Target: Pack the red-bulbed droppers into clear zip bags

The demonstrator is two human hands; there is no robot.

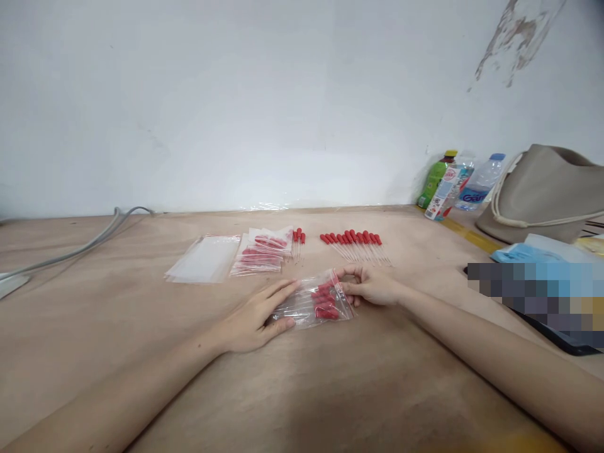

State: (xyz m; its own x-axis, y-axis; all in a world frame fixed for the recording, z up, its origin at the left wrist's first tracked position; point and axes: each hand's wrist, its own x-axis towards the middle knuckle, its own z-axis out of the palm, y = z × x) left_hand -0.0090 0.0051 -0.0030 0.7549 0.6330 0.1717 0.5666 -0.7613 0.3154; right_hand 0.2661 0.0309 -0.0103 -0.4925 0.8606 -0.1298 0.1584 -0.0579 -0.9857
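Observation:
A clear zip-lock bag (pixel 306 308) lies in front of me with several red-bulbed droppers (pixel 325 302) inside, their bulbs toward the red zip strip on the right. My right hand (pixel 370 286) pinches that zip edge between thumb and fingers. At the bag's other end rests my left hand (pixel 257 314), fingers stretched out and thumb apart, touching the plastic. Behind the bag, a row of loose droppers (pixel 356 239) lies side by side, with a smaller group of droppers (pixel 299 238) to its left. Filled bags (pixel 259 255) are stacked beside that group.
Flat zip-lock bags (pixel 205 258) lie in a pile at the left. A grey cable (pixel 94 242) runs along the far left. Bottles (pixel 481 182), a carton (pixel 442 192) and a grey-beige bag (pixel 542 189) stand at the right, near a dark flat object (pixel 552 336). A white wall (pixel 236 107) closes the back.

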